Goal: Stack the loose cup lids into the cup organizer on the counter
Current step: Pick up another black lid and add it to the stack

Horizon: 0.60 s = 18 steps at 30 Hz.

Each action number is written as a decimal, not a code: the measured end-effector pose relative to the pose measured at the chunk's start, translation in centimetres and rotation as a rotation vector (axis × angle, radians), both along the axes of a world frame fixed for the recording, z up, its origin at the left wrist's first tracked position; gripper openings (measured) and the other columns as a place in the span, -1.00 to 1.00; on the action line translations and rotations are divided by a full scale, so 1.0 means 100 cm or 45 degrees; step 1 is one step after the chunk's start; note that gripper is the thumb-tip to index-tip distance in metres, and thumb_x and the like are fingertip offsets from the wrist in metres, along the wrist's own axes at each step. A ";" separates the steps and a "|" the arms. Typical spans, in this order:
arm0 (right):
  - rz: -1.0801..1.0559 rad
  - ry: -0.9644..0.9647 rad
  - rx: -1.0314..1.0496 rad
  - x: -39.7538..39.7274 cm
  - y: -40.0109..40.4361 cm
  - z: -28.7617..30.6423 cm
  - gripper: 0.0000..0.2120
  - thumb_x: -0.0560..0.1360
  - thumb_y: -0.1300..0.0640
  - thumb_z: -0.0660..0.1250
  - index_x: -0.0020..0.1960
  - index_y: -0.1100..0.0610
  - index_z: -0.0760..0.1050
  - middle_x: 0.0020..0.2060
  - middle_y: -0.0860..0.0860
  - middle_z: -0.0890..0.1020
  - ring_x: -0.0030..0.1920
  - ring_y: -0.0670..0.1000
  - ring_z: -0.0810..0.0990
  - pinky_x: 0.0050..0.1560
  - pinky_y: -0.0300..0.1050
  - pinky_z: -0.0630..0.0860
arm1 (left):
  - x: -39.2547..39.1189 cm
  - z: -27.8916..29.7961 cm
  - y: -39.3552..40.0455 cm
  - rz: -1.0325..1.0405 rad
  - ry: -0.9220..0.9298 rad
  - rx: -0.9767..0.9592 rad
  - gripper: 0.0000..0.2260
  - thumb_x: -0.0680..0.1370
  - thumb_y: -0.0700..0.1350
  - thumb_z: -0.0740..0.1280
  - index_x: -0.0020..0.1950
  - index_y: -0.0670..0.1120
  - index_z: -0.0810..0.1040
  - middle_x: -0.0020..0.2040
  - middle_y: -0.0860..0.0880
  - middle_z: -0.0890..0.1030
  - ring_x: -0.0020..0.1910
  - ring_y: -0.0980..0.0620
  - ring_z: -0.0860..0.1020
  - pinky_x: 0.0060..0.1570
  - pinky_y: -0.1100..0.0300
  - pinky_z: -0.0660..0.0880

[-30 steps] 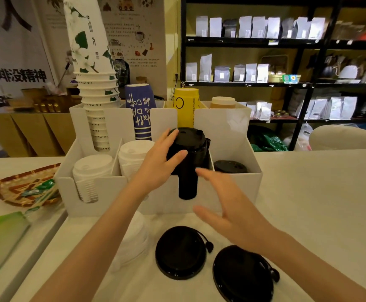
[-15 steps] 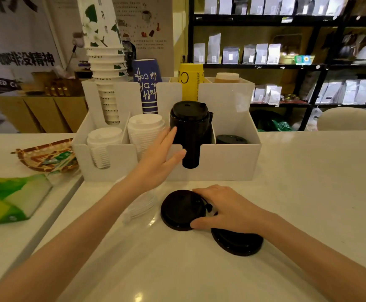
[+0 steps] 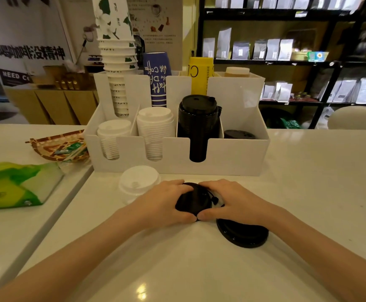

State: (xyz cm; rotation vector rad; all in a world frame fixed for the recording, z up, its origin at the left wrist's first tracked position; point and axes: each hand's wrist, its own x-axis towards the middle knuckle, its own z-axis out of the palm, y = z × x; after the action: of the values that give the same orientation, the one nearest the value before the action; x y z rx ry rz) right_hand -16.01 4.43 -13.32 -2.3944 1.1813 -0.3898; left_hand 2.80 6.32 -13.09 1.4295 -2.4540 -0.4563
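A loose black lid (image 3: pixel 194 202) lies on the white counter just in front of the white cup organizer (image 3: pixel 228 156). My left hand (image 3: pixel 166 203) and my right hand (image 3: pixel 232 201) both grip its edges, thumbs meeting at its near side. A second black lid (image 3: pixel 243 235) lies to the right, partly under my right wrist. A small stack of white lids (image 3: pixel 137 184) sits left of my left hand. In the organizer's front row stand two white lid stacks (image 3: pixel 153 129), a tall black lid stack (image 3: pixel 197 120) and a low black stack (image 3: pixel 238 134).
Paper cup stacks (image 3: pixel 116 53) fill the organizer's back row. A woven tray (image 3: pixel 55 144) with packets and a green pack (image 3: pixel 14 184) lie on the lower counter at left, past a step edge. Dark shelves of bags stand behind.
My left hand has come back from the tall black stack in the organizer and down onto the loose black lid, joining my right hand, which reached it half a second ago.
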 end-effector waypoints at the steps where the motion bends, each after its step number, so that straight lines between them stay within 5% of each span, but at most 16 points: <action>1: -0.001 -0.004 0.006 -0.001 0.000 0.000 -0.53 0.29 -0.25 0.35 0.14 -0.10 0.41 0.00 -0.08 0.60 -0.01 -0.05 0.53 0.03 0.03 0.49 | -0.001 0.001 -0.001 -0.006 -0.004 -0.007 -0.53 0.33 0.13 0.37 0.19 0.05 0.45 0.04 0.00 0.51 0.00 0.06 0.46 -0.08 0.22 0.42; 11: -0.069 -0.265 0.073 -0.004 -0.009 0.017 -0.48 0.30 -0.21 0.39 0.21 -0.24 0.31 0.05 -0.29 0.50 0.09 -0.28 0.45 0.00 -0.41 0.35 | 0.005 0.047 -0.017 -0.009 0.095 -0.141 -0.50 0.23 0.16 0.46 0.12 0.07 0.51 0.08 0.06 0.53 0.01 0.14 0.44 -0.05 0.34 0.40; 16: -0.099 -0.408 0.011 -0.005 -0.016 0.056 -0.48 0.23 -0.25 0.37 0.15 -0.27 0.33 0.05 -0.25 0.53 0.06 -0.31 0.46 -0.03 -0.48 0.38 | 0.005 0.087 -0.028 -0.050 0.180 -0.218 -0.55 0.23 0.16 0.46 0.08 0.15 0.50 0.06 0.09 0.51 0.05 0.15 0.44 0.02 0.22 0.48; 18: -0.119 -0.437 -0.028 -0.007 -0.021 0.073 -0.35 0.19 -0.28 0.35 0.24 -0.14 0.36 0.12 -0.16 0.55 0.09 -0.23 0.48 0.09 -0.32 0.41 | 0.006 0.103 -0.035 -0.062 0.227 -0.258 -0.56 0.23 0.14 0.47 0.08 0.14 0.51 0.06 0.08 0.54 0.07 0.14 0.45 0.04 0.20 0.48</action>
State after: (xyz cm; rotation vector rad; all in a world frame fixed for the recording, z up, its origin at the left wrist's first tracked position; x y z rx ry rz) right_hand -16.67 2.33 -6.04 -2.1808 1.1343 -0.8106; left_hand 3.44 2.85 -2.79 1.1975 -2.3220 -0.3190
